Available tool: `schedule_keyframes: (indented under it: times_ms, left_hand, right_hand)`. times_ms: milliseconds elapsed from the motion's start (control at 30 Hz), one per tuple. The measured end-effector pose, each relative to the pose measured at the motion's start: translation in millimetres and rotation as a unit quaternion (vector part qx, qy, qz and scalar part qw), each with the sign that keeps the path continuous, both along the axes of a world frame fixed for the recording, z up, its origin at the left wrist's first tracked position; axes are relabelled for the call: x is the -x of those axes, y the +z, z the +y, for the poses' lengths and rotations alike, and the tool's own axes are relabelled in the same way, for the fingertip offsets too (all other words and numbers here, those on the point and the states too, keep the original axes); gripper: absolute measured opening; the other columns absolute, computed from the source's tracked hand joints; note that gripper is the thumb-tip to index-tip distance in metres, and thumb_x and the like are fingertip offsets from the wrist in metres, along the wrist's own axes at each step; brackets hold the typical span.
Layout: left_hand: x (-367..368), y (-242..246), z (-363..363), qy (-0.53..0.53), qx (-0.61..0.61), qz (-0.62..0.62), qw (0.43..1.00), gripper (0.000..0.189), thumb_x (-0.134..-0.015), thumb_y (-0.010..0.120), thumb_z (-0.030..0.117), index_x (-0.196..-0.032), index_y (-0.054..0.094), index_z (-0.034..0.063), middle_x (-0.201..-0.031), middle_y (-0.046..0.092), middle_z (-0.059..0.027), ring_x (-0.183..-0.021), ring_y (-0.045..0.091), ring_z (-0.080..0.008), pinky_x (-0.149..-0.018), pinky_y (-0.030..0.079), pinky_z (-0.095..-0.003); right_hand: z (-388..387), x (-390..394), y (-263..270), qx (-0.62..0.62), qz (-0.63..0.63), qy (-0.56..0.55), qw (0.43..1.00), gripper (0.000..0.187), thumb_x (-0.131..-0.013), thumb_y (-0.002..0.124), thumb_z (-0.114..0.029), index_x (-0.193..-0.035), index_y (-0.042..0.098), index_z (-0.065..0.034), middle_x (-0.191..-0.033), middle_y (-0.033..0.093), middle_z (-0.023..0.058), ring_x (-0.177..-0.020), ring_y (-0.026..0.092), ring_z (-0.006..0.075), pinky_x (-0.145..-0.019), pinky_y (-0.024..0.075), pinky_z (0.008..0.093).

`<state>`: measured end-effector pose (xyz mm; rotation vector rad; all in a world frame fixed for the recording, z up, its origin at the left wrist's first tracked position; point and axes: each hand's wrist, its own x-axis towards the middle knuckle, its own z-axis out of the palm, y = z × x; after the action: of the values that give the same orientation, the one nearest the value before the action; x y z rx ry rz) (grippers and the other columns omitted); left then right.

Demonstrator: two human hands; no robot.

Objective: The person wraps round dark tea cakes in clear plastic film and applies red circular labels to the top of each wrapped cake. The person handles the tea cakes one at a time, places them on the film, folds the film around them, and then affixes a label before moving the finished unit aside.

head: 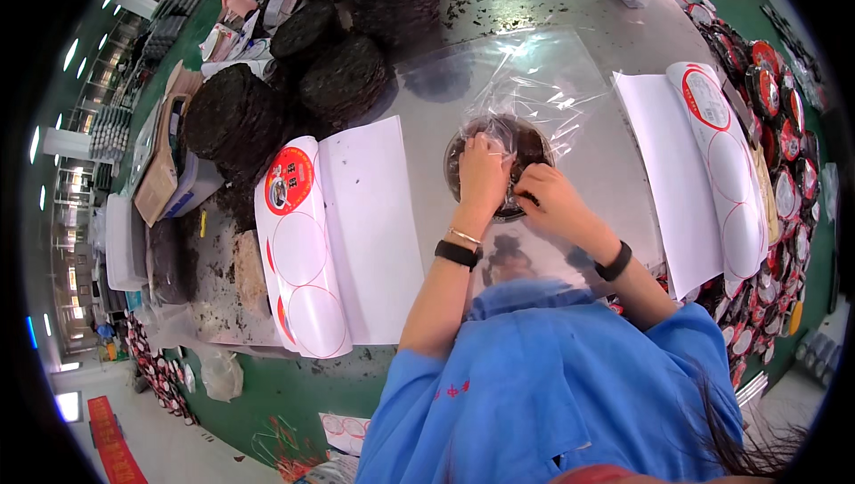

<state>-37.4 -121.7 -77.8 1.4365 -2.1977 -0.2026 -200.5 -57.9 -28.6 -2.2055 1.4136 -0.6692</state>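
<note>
On the metal table before me lies a round dark disc of what looks like dried seaweed [532,143], together with a clear plastic bag [534,76] spread out beyond it. My left hand [482,167] is over the disc's left part, its fingers curled into the crumpled bag film. Lower right of it, my right hand [549,193] touches the disc's right edge with bent fingers; whether it pinches film is unclear. The hands are apart, and their fingertips are partly hidden.
A roll of round red-and-white labels [300,250] lies at left, another roll of labels [725,170] at right. Stacks of dark dried discs [234,116] stand at back left. Many packed discs [788,197] are piled beyond the right edge. A yellow cutter [203,223] lies at left.
</note>
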Motion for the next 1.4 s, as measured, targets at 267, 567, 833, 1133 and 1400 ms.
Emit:
schedule_keyframes:
  times_ms: [267,567,833,1133,1400]
  left_hand:
    - [1,7,-2,-0.048,-0.037,0.043,0.997,0.068,-0.083,0.078,0.011,-0.144,0.049,0.0113,-0.123,0.054,-0.0153,-0.114,0.057,-0.0355,-0.093,0.051,-0.0452]
    - [-56,74,-17,-0.022,-0.119,0.326,0.938,0.06,-0.08,0.075,-0.002,-0.137,0.057,0.0044,-0.129,0.065,-0.0111,-0.127,0.057,-0.0251,-0.109,0.045,-0.0371]
    - [-36,31,-22,-0.222,0.07,0.085,0.969,0.025,-0.07,0.059,-0.008,-0.093,0.067,0.0006,-0.115,0.066,-0.0105,-0.11,0.06,-0.035,-0.095,0.051,-0.0418]
    - [-6,17,29,-0.025,-0.115,0.388,0.914,0.034,-0.099,0.053,0.003,-0.133,0.053,-0.0001,-0.133,0.057,-0.0203,-0.127,0.053,-0.037,-0.112,0.04,-0.044]
    - [-8,17,30,-0.018,-0.039,0.196,0.98,0.02,-0.092,0.062,0.0,-0.112,0.061,0.0003,-0.124,0.059,-0.0161,-0.119,0.052,-0.0357,-0.106,0.04,-0.047]
  right_hand:
    - [-25,-4,27,0.004,-0.454,-0.092,0.886,0.041,-0.092,0.069,-0.017,-0.131,0.059,-0.0066,-0.145,0.047,0.022,-0.139,0.041,0.0366,-0.116,0.0361,0.0453]
    - [-40,3,-18,0.123,0.094,0.059,0.986,0.033,-0.094,0.068,-0.028,-0.111,0.061,-0.0008,-0.116,0.061,0.0138,-0.121,0.053,0.0344,-0.108,0.0418,0.0475]
    - [-35,-5,-12,0.187,-0.142,-0.02,0.972,0.034,-0.087,0.075,-0.025,-0.111,0.06,-0.0052,-0.117,0.061,0.0105,-0.109,0.056,0.0307,-0.097,0.0462,0.0416]
    - [-67,-41,-30,0.048,0.253,0.002,0.966,0.022,-0.085,0.066,-0.019,-0.101,0.066,-0.0035,-0.091,0.069,0.0086,-0.09,0.066,0.0284,-0.08,0.0506,0.0408]
    - [-68,109,16,0.098,-0.032,-0.111,0.988,0.052,-0.087,0.076,-0.025,-0.128,0.054,-0.0008,-0.121,0.06,0.0188,-0.113,0.058,0.0368,-0.095,0.0493,0.0461]
